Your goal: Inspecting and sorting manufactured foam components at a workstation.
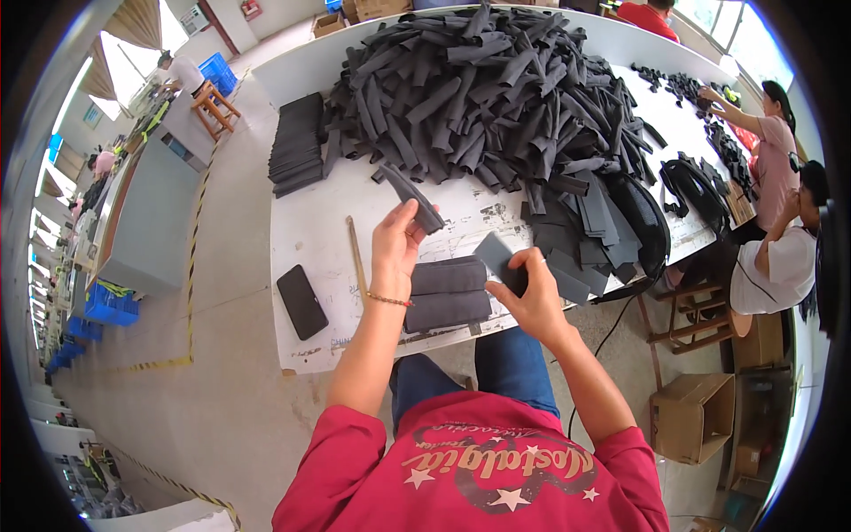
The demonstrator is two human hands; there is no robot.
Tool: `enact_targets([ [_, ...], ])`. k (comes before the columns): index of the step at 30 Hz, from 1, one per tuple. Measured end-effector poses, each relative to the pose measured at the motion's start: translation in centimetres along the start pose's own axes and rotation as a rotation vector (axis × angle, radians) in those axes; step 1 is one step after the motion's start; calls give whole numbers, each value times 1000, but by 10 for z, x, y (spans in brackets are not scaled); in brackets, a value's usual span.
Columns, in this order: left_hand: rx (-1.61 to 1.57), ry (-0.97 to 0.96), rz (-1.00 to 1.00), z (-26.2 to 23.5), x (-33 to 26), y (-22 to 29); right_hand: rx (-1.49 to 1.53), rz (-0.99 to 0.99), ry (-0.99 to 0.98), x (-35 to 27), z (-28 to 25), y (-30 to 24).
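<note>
A: What is the left hand (395, 241) doing?

B: It is raised over the white table (310, 235), fingers closed around a long dark grey foam strip (409, 197). The strip sticks up and away from the hand, tilted toward the big pile.

A: And the right hand (532, 293)?

B: It pinches a flat grey foam piece (496, 257) between thumb and fingers, near the table's front edge. The two hands are apart, each clamped on its own piece.

A: What lies between them?

B: A small stack of folded grey pieces (448, 293), lying on the table just below the left hand and right beside the right hand. I cannot tell whether either hand touches it.

A: Where do the pieces come from?

B: I cannot say, but a large heap of dark foam strips (487, 89) covers the middle of the table beyond the hands. To its left sits a neat stack of flat dark sheets (297, 142).

A: Anything else near the hands?

B: A black phone (301, 301) lies flat on the table to the left of the left hand, and a thin wooden stick (356, 257) lies between the phone and that hand. A black bag (643, 222) rests at the right end, past more grey pieces.

A: Other people?

B: Two people (776, 213) are at the table's far right side, well apart from these hands.
</note>
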State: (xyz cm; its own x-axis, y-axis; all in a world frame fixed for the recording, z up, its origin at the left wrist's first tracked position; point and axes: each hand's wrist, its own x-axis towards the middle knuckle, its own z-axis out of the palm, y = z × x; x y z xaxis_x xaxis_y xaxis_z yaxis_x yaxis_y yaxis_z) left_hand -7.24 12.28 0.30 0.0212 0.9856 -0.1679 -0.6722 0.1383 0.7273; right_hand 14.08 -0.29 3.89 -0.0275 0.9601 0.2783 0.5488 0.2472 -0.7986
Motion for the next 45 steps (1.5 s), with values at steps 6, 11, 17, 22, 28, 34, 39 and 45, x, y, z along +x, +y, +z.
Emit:
enact_targets([
  [6, -236, -11, -197, 13, -26, -3, -97, -274, 87, -10, 8, -2],
  [11, -183, -54, -169, 24, -39, -4, -76, -255, 185, -14, 8, -15],
  [17, -101, -127, -184, 35, -47, -6, -280, -389, 298, -5, 2, -17],
  [22, -86, -180, -228, 36, -53, -5, -383, -436, 325, -2, -4, -13],
  [28, -71, -201, -235, 40, -60, -8, -467, -463, 304, -1, -7, -13],
  [34, 43, -188, -90, 53, -79, -9, -572, -525, 351, -1, -4, -18],
  [39, 37, -240, -120, 48, -80, 11, -483, -501, 335, -3, -9, -17],
  [45, 13, -339, -263, 44, -71, 21, -566, -665, 268, 3, -23, -16],
])
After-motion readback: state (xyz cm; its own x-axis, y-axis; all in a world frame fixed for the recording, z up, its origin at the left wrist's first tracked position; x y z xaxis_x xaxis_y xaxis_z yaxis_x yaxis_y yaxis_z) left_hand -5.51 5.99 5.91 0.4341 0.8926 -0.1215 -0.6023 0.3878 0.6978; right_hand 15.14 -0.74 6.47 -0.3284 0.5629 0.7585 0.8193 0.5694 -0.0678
